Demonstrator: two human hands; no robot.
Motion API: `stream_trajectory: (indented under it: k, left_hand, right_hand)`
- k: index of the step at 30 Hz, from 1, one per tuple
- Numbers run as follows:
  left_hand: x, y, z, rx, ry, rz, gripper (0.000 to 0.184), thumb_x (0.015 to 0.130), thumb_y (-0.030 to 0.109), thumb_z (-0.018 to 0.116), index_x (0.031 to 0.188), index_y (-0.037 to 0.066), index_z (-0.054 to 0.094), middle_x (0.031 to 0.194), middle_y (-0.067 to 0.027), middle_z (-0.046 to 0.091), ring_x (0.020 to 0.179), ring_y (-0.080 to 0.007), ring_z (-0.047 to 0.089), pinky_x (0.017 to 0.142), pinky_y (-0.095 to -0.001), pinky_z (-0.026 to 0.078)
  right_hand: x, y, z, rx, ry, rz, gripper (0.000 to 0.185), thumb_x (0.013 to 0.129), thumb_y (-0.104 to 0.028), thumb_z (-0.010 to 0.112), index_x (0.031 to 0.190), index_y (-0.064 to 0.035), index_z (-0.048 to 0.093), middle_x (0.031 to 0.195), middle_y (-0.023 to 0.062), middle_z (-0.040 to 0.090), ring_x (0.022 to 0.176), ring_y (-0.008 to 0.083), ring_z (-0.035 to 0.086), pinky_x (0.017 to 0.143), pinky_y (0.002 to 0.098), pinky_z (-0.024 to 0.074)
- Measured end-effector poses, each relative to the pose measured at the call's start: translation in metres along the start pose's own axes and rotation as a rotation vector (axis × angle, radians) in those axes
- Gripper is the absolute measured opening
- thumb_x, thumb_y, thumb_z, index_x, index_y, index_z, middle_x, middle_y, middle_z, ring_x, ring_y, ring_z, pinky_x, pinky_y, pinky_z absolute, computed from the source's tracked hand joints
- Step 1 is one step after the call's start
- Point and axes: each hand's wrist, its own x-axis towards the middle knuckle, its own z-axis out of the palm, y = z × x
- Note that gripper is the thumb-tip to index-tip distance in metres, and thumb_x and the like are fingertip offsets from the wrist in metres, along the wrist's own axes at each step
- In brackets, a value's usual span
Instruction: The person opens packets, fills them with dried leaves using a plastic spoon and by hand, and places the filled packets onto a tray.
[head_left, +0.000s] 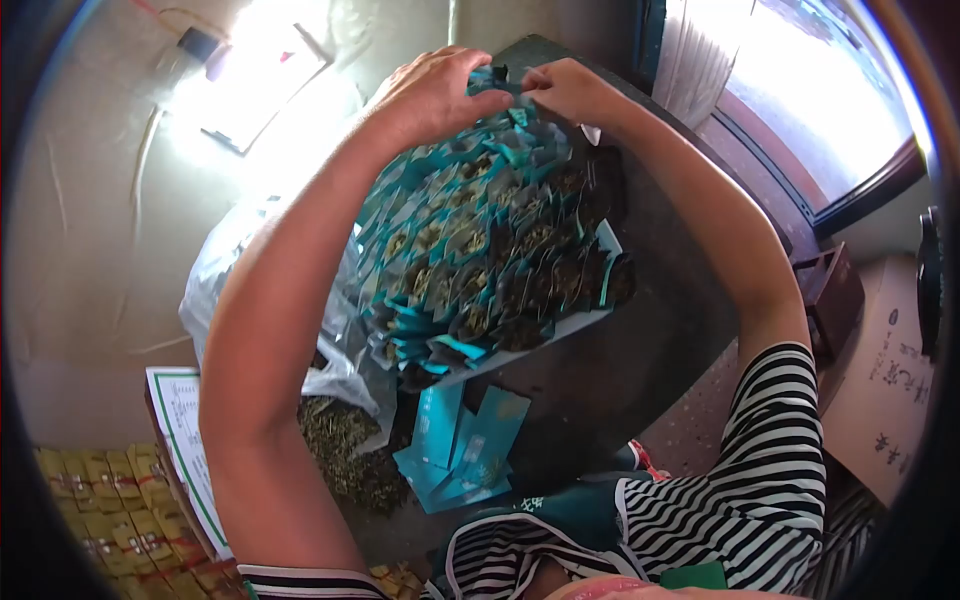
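Rows of small teal paper packets (470, 220) stand packed together on a dark table, their open tops showing dried herbs, pale on the left and darker on the right. At the far end of the rows, my left hand (435, 95) curls its thumb and fingers around a teal packet. Close beside it, my right hand (572, 92) is closed in a pinch by that packet's edge; what it pinches is hidden. A small white piece (591, 133) shows under the right hand. Several flat teal packets (465, 445) lie overlapping nearer my body.
A loose heap of dried herbs (350, 450) and a clear plastic bag (225, 260) lie left of the rows. The dark table (660, 330) extends right. Bundled yellow packets (110, 500) sit lower left beside a printed sheet (185, 440). A bright lamp (255, 80) glows upper left; a cardboard box (880, 380) stands right.
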Motion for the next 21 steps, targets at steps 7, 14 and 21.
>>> stream_trajectory:
  k: [7,14,21]
  left_hand:
    - [-0.145,0.097,-0.08,-0.021,0.094,0.133,0.046,0.09,0.038,0.069,0.12,0.004,0.064,0.128,-0.0159,0.063,0.119,-0.0351,0.059,0.103,-0.0412,0.045]
    - [-0.389,0.163,-0.056,0.001,0.455,-0.416,0.028,0.087,0.015,0.072,0.111,0.001,0.069,0.116,-0.0145,0.068,0.107,-0.0306,0.065,0.099,-0.0423,0.047]
    - [-0.582,0.232,0.064,0.172,0.398,-1.445,0.061,0.1,0.024,0.052,0.149,-0.006,0.032,0.155,-0.024,0.035,0.144,-0.0388,0.032,0.119,-0.0471,0.023]
  right_hand:
    - [-0.08,0.004,-0.041,0.39,0.033,0.052,0.026,0.104,-0.024,0.052,0.116,-0.0096,0.069,0.068,-0.0077,0.042,0.049,0.0,0.033,0.041,0.0175,0.026]
    - [-0.281,0.038,-0.043,0.624,0.69,0.478,0.031,0.107,-0.031,0.048,0.114,-0.0043,0.062,0.061,-0.0068,0.031,0.049,0.002,0.027,0.046,0.0194,0.0235]
    - [-0.373,0.012,0.048,0.878,0.587,0.354,0.03,0.107,-0.029,0.046,0.102,-0.0051,0.063,0.069,-0.0022,0.041,0.057,0.0083,0.035,0.065,0.0258,0.0373]
